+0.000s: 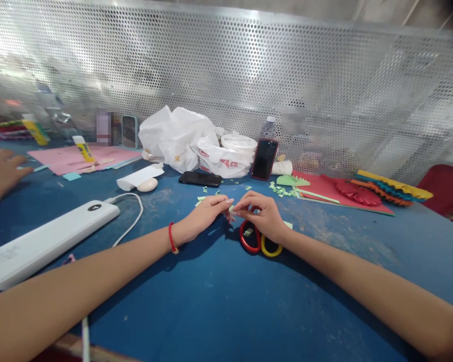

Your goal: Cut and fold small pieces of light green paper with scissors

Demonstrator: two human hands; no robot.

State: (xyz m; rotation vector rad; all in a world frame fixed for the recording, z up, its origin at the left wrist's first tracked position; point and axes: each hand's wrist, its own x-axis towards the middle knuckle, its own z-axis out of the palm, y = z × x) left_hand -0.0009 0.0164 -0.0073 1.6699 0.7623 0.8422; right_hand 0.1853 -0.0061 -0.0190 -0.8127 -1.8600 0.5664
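Note:
Over the middle of the blue table (219, 291), my left hand (206, 216) and my right hand (262, 213) meet fingertip to fingertip. Both are closed in a pinch on a small piece of light green paper (231, 208), mostly covered by the fingers. Scissors with one red and one yellow handle (243, 240) lie under and beside my right hand; their blades are hidden. Several green paper scraps (283, 190) are scattered beyond my hands. A red bracelet (171, 238) circles my left wrist.
A white power bank (53, 239) with a cable lies left, near another person's hand (3, 168). Behind are a black phone (200, 179), white plastic bags (177, 133) and an upright phone (265, 159). Red paper (317, 188) and folded paper fans (358, 193) lie right. Perforated metal (219, 60) borders the back.

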